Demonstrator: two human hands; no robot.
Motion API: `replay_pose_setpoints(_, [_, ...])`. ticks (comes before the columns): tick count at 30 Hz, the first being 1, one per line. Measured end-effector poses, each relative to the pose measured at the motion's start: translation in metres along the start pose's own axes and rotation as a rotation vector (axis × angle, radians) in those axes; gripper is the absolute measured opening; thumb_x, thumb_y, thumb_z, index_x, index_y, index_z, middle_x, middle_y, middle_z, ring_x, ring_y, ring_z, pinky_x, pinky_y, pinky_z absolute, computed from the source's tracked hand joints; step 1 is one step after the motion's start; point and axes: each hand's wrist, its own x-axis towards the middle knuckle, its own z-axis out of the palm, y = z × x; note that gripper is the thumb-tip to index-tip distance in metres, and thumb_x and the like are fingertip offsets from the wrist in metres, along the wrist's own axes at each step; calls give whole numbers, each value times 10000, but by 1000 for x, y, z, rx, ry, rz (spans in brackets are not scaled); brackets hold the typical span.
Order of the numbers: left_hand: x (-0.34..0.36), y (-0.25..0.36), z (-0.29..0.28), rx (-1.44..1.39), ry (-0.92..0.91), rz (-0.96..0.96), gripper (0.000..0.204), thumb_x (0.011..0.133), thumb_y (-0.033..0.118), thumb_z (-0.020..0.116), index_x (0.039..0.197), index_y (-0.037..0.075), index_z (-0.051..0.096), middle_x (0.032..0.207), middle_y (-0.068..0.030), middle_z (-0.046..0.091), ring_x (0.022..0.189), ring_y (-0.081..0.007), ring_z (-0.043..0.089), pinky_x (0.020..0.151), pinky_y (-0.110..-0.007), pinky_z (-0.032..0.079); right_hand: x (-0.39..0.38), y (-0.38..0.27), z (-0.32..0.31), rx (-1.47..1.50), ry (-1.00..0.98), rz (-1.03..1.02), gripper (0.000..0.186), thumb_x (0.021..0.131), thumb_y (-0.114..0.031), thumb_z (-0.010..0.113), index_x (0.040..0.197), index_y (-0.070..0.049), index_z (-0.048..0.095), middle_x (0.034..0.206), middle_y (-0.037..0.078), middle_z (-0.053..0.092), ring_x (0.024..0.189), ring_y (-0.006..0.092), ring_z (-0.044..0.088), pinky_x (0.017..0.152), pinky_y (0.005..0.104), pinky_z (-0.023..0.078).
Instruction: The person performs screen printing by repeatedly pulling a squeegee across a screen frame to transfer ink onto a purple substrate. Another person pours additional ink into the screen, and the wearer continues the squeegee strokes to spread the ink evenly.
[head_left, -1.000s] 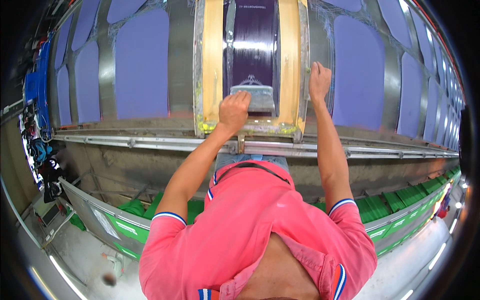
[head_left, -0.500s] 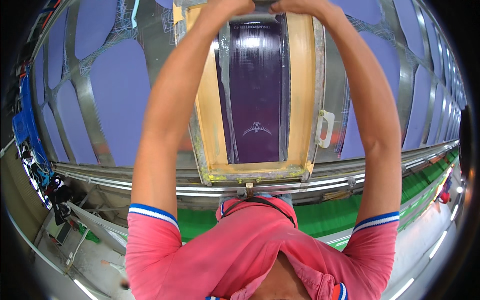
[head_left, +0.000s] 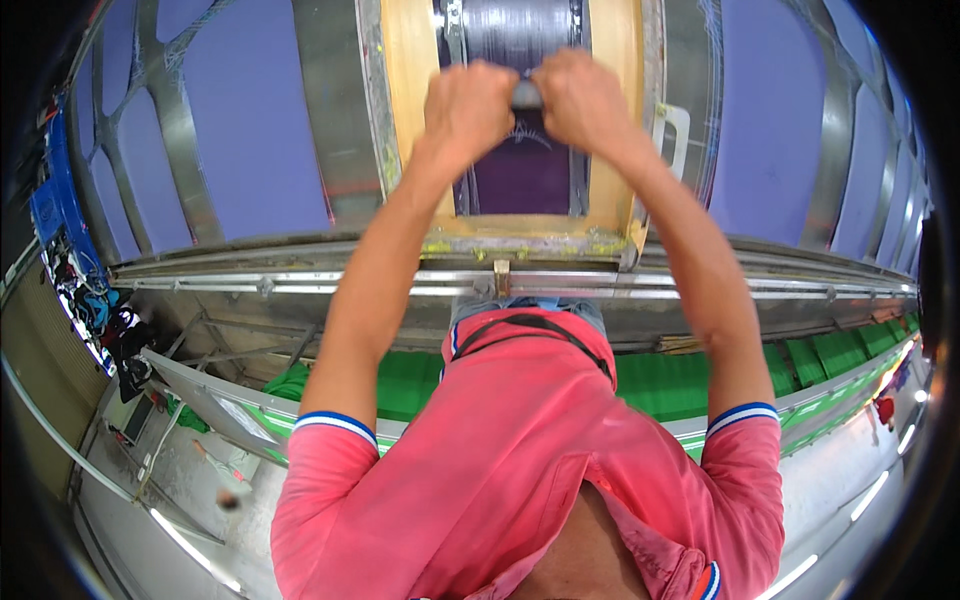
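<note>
Grey shows between two fists in the head view: the scraper (head_left: 527,95), its long axis lying crosswise, left to right, with its ends hidden by the hands. It sits over the purple screen (head_left: 520,188), inside the wooden-looking, cream-edged frame (head_left: 540,222), whose own length points straight away from the person and runs out at the top of the picture. The left hand (head_left: 470,108) and the right hand (head_left: 582,100) are both curled closed around the scraper, knuckles up, thumbs close together; they are slightly blurred.

Only a short, smooth, rounded piece of the scraper can be seen. The purple screen looks glossy, with bright streaks beyond the hands and a pale spiky arc just on the near side of the scraper. Yellow stains mark the frame's near bar.

Between the fists and that bar, a stretch of purple is uncovered. The frame's sides bound the room left and right; a white handle (head_left: 683,140) stands just outside the right one. Nearer the person, a metal rail (head_left: 620,288) runs crosswise.
</note>
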Motion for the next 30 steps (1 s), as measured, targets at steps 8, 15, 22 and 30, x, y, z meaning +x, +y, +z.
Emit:
replay_pose_setpoints(8, [-140,45,47,-151,-118,-20,356,665,27,636,977,143,764,865,-136,720,777,-344,695,647,-455,548,-132,-89,17,107,-122,84,122,647,-71,649,762,-51,682,837,122,653,922,300,613,914,506,484])
replay_pose_setpoints(15, [30,-10,-14,-8,1,-24,193,694,89,648,842,134,763,791,-187,705,786,-363,706,716,-474,565,27,11,-20,-63,-86,102,129,673,-97,625,762,-49,705,811,162,671,852,339,649,772,462,536])
replay_pose_setpoints(22, [245,-90,-57,104,173,-59,182,731,94,592,824,28,734,915,-259,691,877,-425,677,770,-503,551,234,157,-28,-150,-158,93,187,653,-162,621,732,-19,713,793,249,688,757,414,687,679,496,556])
replay_pose_setpoints(30, [221,-83,-69,96,113,21,160,704,101,602,782,35,725,854,-250,685,848,-414,677,737,-506,545,212,131,-35,-103,-65,129,124,648,-100,617,691,-2,679,736,251,662,761,420,664,708,497,537])
